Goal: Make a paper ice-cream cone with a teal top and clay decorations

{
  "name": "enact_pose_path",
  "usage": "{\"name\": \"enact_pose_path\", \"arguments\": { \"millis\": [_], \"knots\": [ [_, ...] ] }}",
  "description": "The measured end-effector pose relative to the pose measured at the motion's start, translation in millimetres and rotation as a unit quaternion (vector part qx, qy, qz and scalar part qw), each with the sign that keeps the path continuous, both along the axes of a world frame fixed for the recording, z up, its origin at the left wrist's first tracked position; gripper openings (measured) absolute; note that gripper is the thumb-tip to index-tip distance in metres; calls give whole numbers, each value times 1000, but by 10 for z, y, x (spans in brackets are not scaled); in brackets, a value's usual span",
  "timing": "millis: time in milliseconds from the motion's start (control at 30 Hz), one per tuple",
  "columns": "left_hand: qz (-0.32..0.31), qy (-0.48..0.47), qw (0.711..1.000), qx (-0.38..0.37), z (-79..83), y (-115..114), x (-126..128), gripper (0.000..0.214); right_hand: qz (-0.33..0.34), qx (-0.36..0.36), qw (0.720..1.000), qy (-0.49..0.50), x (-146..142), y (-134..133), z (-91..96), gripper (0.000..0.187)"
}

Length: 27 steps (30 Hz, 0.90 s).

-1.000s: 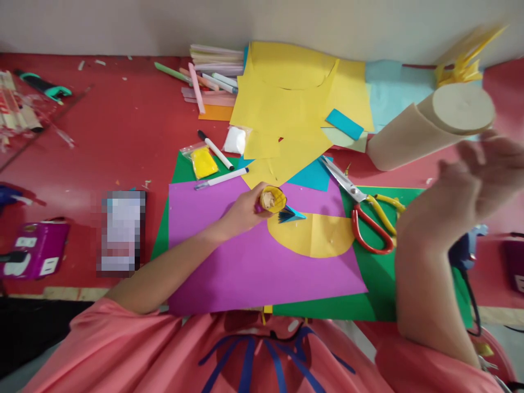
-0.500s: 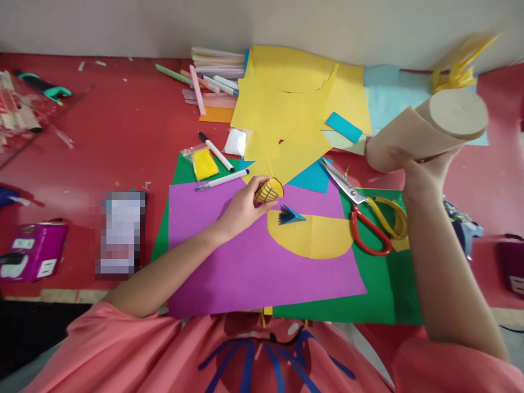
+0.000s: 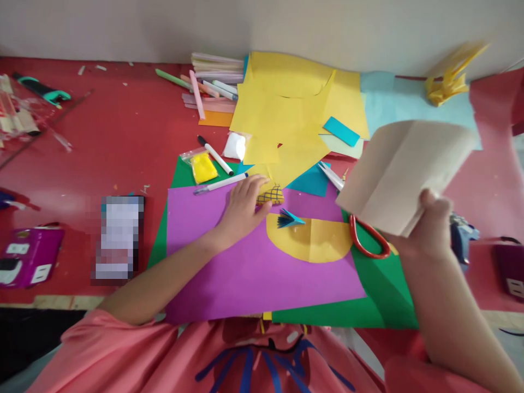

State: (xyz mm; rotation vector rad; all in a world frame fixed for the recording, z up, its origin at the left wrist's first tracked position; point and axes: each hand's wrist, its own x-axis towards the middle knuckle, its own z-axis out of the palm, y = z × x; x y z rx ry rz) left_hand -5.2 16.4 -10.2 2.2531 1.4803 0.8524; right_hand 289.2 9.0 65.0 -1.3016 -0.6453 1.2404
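My left hand [image 3: 241, 210] rests on the purple paper [image 3: 213, 262] with its fingers stretched out. Just under its fingertips and thumb lies a small yellow paper roll [image 3: 273, 195] with dark crossed lines, touching the hand or very near it. To its right is a small fringed blue paper piece [image 3: 291, 219] on a yellow half-round paper [image 3: 315, 243]. My right hand [image 3: 429, 226] grips a beige paper roll [image 3: 401, 169], raised at the right and tilted. Partly behind this roll are scissors [image 3: 370, 240]; one red handle and a blade tip show.
Yellow sheets [image 3: 295, 109], straws and pens [image 3: 216, 82] lie at the back. Markers [image 3: 221, 183] and a bag of yellow clay [image 3: 203, 166] are beyond my left hand. A phone [image 3: 118, 237] lies left; green paper [image 3: 327, 311] is underneath. A wall [image 3: 262, 24] stands behind.
My left fingers have loosened and spread, and the small yellow roll has lowered onto its side. My right hand has brought the beige roll down, left and turned it, covering part of the scissors.
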Motion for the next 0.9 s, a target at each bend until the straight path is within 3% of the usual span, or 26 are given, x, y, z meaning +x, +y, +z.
{"name": "enact_pose_path", "arguments": {
  "millis": [133, 233, 300, 400, 567, 667, 767, 900],
  "knots": [
    [-67, -107, 991, 40, 219, -101, 22, 25, 100, -130, 984, 73, -214, -283, -57, 53],
    [-151, -214, 964, -46, 384, -220, 98, 24, 183, -140, 968, 101, -338, -363, -149, 57],
    [-183, -263, 938, -132, 438, -275, 160, 34, 234, -115, 959, 109, -416, -376, -186, 60],
    [-160, -345, 895, -233, 436, -273, 221, 50, 259, -93, 957, 94, -503, -368, -193, 56],
    [-104, -422, 838, -330, 412, -156, 224, 67, 258, -61, 962, 66, -562, -354, -222, 43],
    [-112, -425, 816, -375, 422, -147, 231, 65, 270, -35, 959, 75, -592, -355, -269, 53],
    [-129, -415, 818, -376, 437, -174, 240, 61, 300, -16, 950, 84, -626, -348, -266, 62],
    [-88, -383, 871, -297, 477, -156, 200, 48, 286, 8, 957, 55, -654, -329, -212, 69]
  ]
}}
